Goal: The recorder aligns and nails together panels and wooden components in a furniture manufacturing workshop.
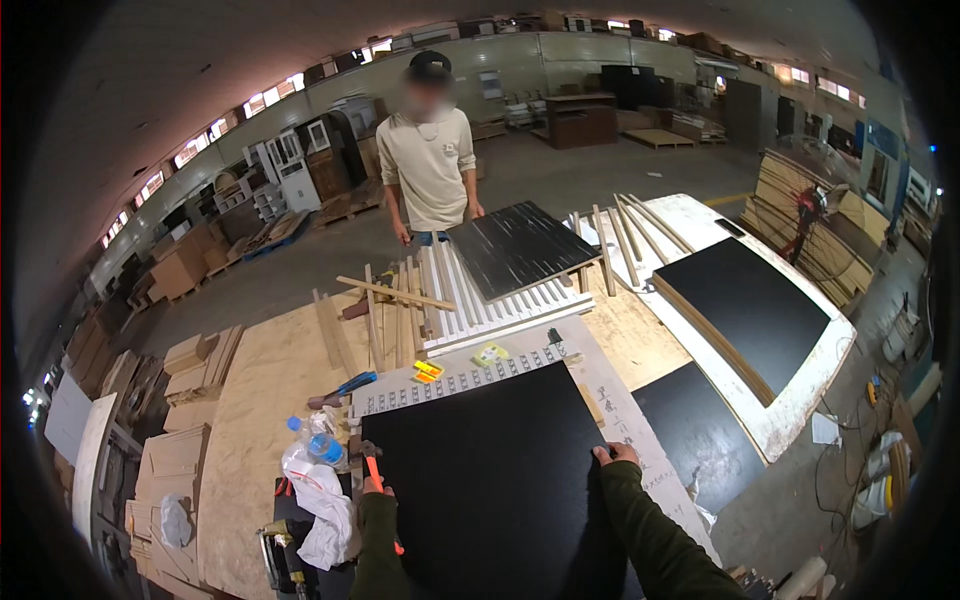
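Observation:
A large black flat panel (490,480) lies in front of me on a grey board (650,440). My left hand (380,488) is closed round an orange-handled tool (373,468) with a dark head, held along the panel's left edge; its exact kind is hard to make out. On the panel's right edge, near the far right corner, my right hand (615,454) is closed, thumb over the top. Left of the panel are a water bottle (325,448) and a white plastic bag (325,515). Beyond its far edge lie a yellow-orange packet (428,371) and a row of small metal pieces (450,385).
Across the table stands a person (428,170) beside a streaked black panel (525,248) on white slats (460,300). Wooden strips (395,320) lie around it. Another black panel (745,305) rests on a white board at right. A nail gun (285,555) lies near left.

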Demonstrator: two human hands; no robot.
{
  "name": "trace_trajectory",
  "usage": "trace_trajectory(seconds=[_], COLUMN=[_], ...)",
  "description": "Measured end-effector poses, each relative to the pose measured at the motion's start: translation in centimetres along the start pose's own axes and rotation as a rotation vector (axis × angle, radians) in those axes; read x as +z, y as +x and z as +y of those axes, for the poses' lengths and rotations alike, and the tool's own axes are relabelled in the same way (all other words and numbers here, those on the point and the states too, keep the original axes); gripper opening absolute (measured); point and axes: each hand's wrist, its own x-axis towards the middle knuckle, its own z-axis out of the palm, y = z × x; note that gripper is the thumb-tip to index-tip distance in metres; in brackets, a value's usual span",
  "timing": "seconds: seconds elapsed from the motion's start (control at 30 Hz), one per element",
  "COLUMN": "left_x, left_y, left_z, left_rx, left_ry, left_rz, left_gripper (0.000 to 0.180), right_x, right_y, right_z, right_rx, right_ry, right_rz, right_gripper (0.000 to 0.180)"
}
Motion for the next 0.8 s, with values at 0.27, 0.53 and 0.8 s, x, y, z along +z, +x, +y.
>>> trace_trajectory(seconds=[0.27,0.53,0.8], left_x=[0.8,-2.0,1.5], left_y=[-0.7,-2.7,-2.3], left_z=[4.1,12.1,11.4], left_rx=[0.001,-0.200,0.203], left_ry=[0.040,0.007,0.105], left_rz=[-0.059,-0.163,0.129], left_gripper=[0.035,0.030,0.022], right_x=[-0.2,-0.5,2.0], right_y=[0.8,1.4,7.4], right_z=[1.7,2.3,11.8], right_rx=[0.000,-0.005,-0.178], right_ry=[-0.018,-0.036,0.090], right_rz=[0.056,0.113,0.107], right_gripper=[0.038,0.040,0.026])
